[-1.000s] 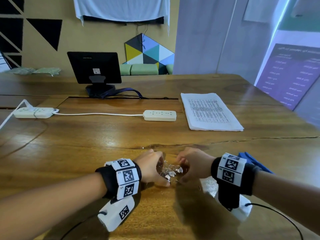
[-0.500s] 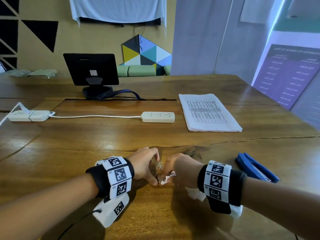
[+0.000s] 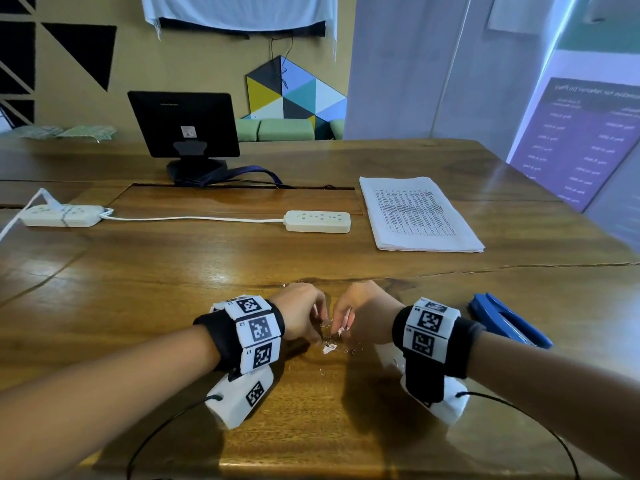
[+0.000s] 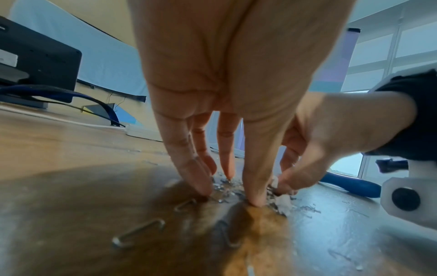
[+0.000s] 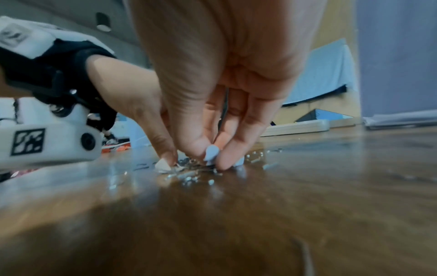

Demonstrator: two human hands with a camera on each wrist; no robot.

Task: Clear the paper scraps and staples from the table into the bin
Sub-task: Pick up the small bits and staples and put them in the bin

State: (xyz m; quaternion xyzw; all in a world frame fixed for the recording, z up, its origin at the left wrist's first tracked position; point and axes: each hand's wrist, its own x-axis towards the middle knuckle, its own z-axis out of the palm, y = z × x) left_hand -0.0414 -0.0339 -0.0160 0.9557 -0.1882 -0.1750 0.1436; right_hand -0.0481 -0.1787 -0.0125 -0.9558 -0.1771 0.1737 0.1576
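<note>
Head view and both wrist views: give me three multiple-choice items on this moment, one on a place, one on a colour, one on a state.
1. Where does the stapler lie?
A. beside the right forearm
B. on the stack of printed sheets
C. against the monitor

2. What colour is the stapler?
A. red
B. blue
C. black

3. What are the two hands doing?
A. resting flat, apart
B. fingertips down together at the little pile of staples and paper scraps
C. lifting the power strip

Key: 1 A, it lies on the table just right of the right forearm. 2 B, its body is plainly blue. 3 B, the left hand and right hand meet fingertips-down over the staples and paper scraps.
</note>
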